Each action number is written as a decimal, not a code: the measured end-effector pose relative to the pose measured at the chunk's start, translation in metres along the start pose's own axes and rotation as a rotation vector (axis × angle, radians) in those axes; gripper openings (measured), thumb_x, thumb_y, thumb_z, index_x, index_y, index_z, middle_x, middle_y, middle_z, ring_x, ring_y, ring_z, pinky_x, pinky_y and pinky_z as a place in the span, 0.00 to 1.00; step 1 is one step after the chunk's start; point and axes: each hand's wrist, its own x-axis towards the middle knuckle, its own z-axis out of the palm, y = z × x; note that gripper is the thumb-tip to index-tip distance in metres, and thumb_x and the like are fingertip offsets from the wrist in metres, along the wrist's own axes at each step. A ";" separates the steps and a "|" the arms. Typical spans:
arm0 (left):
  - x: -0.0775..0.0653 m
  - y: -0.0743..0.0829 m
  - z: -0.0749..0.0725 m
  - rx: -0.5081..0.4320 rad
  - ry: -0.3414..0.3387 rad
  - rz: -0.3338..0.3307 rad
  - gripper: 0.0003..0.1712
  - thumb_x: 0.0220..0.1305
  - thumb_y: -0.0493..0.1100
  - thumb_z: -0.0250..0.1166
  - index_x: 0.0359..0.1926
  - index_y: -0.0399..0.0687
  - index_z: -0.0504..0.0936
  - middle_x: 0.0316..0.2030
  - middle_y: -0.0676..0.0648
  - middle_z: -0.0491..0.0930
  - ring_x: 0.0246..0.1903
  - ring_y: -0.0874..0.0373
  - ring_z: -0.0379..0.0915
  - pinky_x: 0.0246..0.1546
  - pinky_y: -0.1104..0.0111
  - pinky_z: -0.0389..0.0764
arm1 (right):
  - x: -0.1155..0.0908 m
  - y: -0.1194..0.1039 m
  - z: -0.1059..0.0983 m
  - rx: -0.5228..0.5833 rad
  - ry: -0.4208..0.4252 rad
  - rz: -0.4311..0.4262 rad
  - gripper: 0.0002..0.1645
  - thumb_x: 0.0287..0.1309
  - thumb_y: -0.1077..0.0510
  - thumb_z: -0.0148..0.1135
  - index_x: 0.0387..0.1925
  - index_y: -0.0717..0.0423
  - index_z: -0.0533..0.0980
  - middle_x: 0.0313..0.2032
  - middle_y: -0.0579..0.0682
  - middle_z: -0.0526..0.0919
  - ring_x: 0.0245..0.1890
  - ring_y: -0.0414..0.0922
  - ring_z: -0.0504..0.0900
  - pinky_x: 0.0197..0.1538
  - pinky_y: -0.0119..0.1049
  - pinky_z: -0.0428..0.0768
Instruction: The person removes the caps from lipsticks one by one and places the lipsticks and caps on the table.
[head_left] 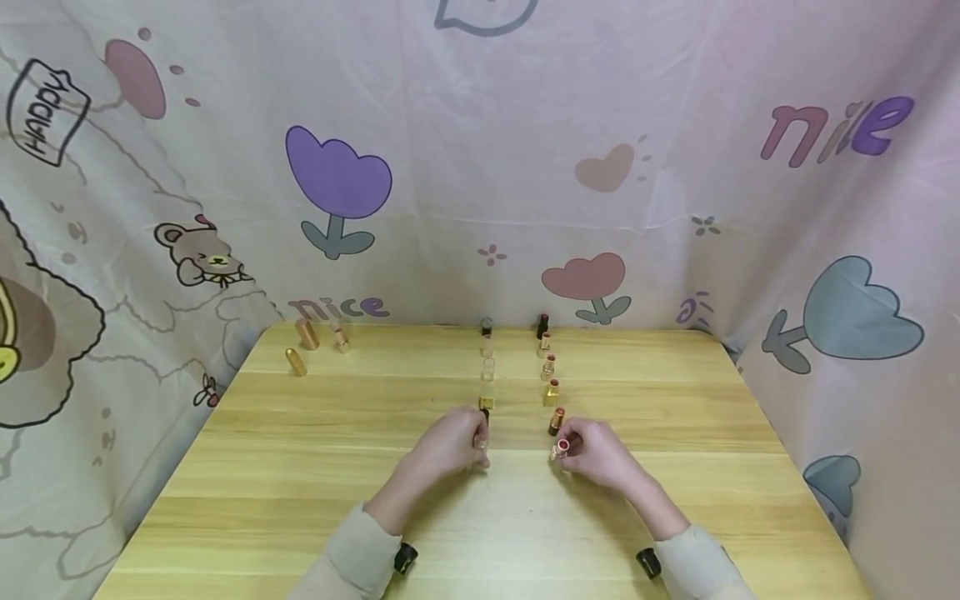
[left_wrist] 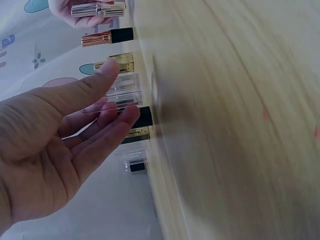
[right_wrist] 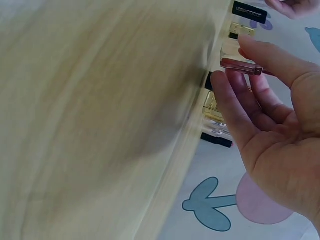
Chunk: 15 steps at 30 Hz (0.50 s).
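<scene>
A left hand (head_left: 450,442) pinches a clear cap (head_left: 483,448) while the right hand (head_left: 597,450) grips a lipstick (head_left: 560,450) at a wooden table (head_left: 255,467).

From here I see that the left sleeve (head_left: 358,543) and right sleeve (head_left: 696,560) are plain pale beige. Beside each cuff (head_left: 381,533), I notice one small black device (head_left: 406,558).

table (head_left: 300,458): smooth wood | backdrop (head_left: 465,167): matt cloth | lipstick (left_wrist: 95,9): glossy metallic | cap (left_wrist: 126,98): clear plastic

Pale cloth (head_left: 480,158) w/ purple flower (head_left: 341,179) & bear (head_left: 202,254) behind lt. wood table (head_left: 262,467)
</scene>
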 end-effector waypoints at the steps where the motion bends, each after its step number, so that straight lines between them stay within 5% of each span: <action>1: 0.000 0.000 0.001 0.004 -0.001 -0.001 0.18 0.50 0.37 0.83 0.29 0.47 0.78 0.28 0.54 0.73 0.27 0.62 0.68 0.27 0.72 0.76 | 0.000 0.000 0.000 -0.003 -0.006 0.000 0.18 0.46 0.69 0.80 0.38 0.57 0.80 0.32 0.43 0.83 0.34 0.39 0.82 0.39 0.28 0.86; 15: 0.003 0.000 0.007 0.090 -0.012 -0.004 0.22 0.46 0.36 0.84 0.28 0.50 0.75 0.27 0.54 0.71 0.25 0.62 0.68 0.26 0.72 0.76 | 0.002 0.004 0.002 -0.020 -0.019 0.014 0.19 0.44 0.68 0.82 0.37 0.56 0.80 0.30 0.43 0.83 0.31 0.38 0.81 0.35 0.28 0.85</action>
